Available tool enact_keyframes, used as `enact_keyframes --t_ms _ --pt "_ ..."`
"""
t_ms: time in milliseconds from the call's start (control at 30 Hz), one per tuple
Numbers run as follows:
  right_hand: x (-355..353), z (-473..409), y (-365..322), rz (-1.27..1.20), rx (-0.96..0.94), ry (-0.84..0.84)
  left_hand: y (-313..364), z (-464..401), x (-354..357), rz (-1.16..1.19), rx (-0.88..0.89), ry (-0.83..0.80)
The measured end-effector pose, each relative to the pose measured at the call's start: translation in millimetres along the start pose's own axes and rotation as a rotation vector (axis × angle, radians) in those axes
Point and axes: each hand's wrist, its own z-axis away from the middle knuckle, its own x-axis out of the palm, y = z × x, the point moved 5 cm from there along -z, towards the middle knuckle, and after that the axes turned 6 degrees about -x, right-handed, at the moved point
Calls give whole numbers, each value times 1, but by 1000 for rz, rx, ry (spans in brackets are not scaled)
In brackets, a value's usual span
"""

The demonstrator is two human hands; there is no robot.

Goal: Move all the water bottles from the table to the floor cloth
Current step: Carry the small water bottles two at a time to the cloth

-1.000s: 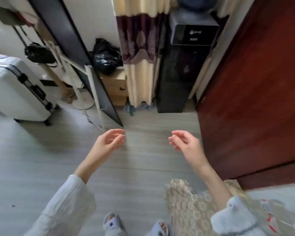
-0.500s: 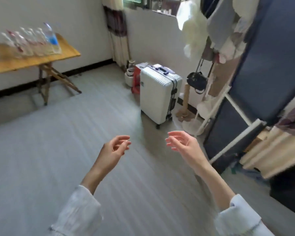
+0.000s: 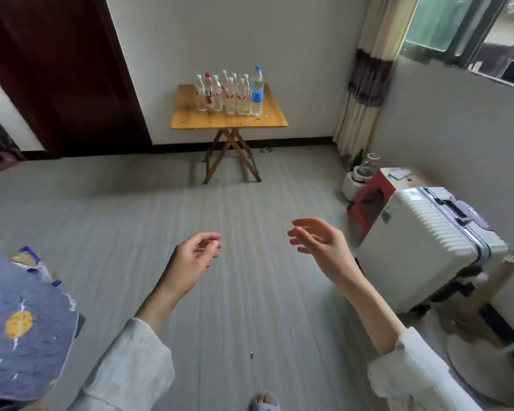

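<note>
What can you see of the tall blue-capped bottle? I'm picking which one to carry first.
The blue-capped bottle is clear plastic with a blue cap and a blue label around its middle, and it looks nearly full. It stands upright at the right end of the bottle cluster on the wooden table, taller than the others. It sits close against the neighbouring bottle; whether they touch is unclear. Neither hand is near it.

Clear water bottles (image 3: pixel 230 94) – upright, clustered on table (image 3: pixel 190 118)
</note>
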Motion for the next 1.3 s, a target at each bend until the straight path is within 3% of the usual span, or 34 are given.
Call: enact_keyframes --t_ms 400,633,833,1000,1300 --pt "51 -286 37 21 0 -184 10 -241 -50 74 -102 188" --pt "100 -475 68 51 -13 -202 2 -432 -78 71 -94 161" --pt "131 -637 56 61 -43 -184 42 -598 -126 85 -59 201" --pt "133 -747 76 59 -6 -139 52 -715 -125 48 -85 120" --pt "173 -966 127 87 14 -275 31 -907 -140 25 -189 202"
